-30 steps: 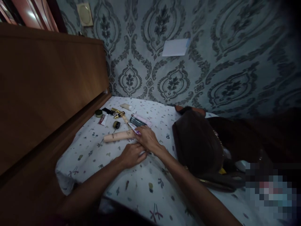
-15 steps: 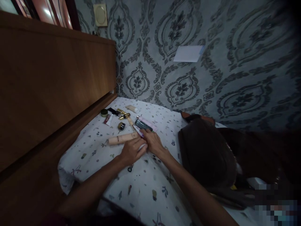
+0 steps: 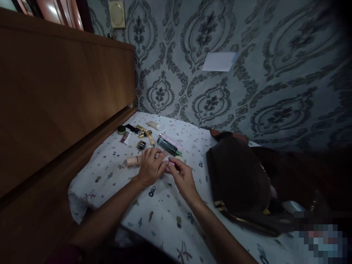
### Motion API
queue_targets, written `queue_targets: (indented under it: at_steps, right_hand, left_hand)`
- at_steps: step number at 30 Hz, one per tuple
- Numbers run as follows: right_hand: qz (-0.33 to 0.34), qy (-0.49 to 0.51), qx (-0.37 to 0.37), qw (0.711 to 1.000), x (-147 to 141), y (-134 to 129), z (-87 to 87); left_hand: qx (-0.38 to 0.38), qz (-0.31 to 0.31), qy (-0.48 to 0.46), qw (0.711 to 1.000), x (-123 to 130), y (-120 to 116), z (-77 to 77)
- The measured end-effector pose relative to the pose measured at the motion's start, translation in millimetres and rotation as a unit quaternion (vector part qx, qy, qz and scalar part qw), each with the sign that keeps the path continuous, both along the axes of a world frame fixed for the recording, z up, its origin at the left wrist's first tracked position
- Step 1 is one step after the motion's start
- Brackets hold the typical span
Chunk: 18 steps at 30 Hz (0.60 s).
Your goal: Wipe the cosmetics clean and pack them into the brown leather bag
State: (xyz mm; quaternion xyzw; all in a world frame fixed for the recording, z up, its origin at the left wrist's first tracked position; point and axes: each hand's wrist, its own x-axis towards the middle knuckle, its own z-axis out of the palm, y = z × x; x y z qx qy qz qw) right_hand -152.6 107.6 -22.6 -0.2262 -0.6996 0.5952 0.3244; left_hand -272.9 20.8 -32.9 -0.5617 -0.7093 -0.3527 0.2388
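My left hand [image 3: 150, 168] is closed around a small pale tube [image 3: 166, 157] with a purplish-pink end, mostly hidden by the fingers. From the other side, my right hand [image 3: 183, 179] pinches the pinkish end of that tube. Partly behind my left hand lies a large beige tube [image 3: 133, 161]. Just beyond the fingers is a dark green bottle [image 3: 167, 146] with a bright green tip, beside a pale pink item [image 3: 172, 140]. A small whitish round thing [image 3: 179, 158] shows behind my right fingers.
Several cosmetics lie farther back on the patterned sheet [image 3: 170, 227]: a small dark jar [image 3: 141, 145], a green-lidded jar [image 3: 121, 129], gold tubes [image 3: 145, 134] and a beige tube [image 3: 153, 125]. A dark bag [image 3: 238, 179] stands right; a wooden panel [image 3: 68, 80] borders the left.
My right hand has drawn back and turned, now pinching the tube's end. My left hand has shifted up and left, over part of the beige tube. The bottle's green tip is now visible.
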Motion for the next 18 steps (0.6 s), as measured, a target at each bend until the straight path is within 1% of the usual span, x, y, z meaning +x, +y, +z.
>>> queue_targets:
  at_steps: [2, 4, 8, 10, 11, 12, 13, 14, 16, 18]
  right_hand:
    - [-0.002, 0.019, -0.059, 0.998, 4.4, -5.3, -3.7]
    - [-0.003, 0.027, -0.087, 0.996, 8.1, -7.2, -7.1]
    - [0.007, 0.028, -0.112, 0.993, 10.5, -3.2, -14.6]
    - [0.023, 0.016, -0.086, 0.996, 7.8, 3.0, -18.8]
    - [0.03, 0.003, -0.048, 0.998, 5.6, 7.0, -20.5]
    - [0.033, -0.015, 0.009, 0.999, 3.0, 11.2, -21.8]
    - [0.033, -0.037, 0.081, 0.995, 0.1, 15.5, -22.4]
    - [0.031, -0.059, 0.161, 0.985, -3.1, 19.5, -22.3]
    - [0.02, -0.103, 0.306, 0.946, -11.0, 26.5, -19.7]
    - [0.014, -0.145, 0.402, 0.904, -23.1, 32.8, -14.2]
  left_hand:
    - [-0.024, 0.004, -0.014, 1.0, -1.2, 1.4, 0.1]
    - [-0.033, 0.007, -0.039, 0.999, -3.9, 3.2, -1.6]
    - [-0.034, 0.009, -0.083, 0.996, -11.1, 5.9, -7.0]
    - [-0.035, 0.021, -0.091, 0.995, -14.4, 6.0, -8.6]
    - [-0.036, 0.03, -0.093, 0.995, -15.8, 5.8, -9.0]
    - [-0.036, 0.039, -0.095, 0.994, -17.1, 5.3, -9.1]
    - [-0.037, 0.049, -0.095, 0.994, -18.1, 4.8, -9.0]
    - [-0.039, 0.057, -0.095, 0.993, -18.9, 4.3, -8.9]
    - [-0.044, 0.067, -0.091, 0.993, -19.9, 3.5, -8.4]
    - [-0.05, 0.071, -0.084, 0.993, -20.2, 3.4, -7.9]
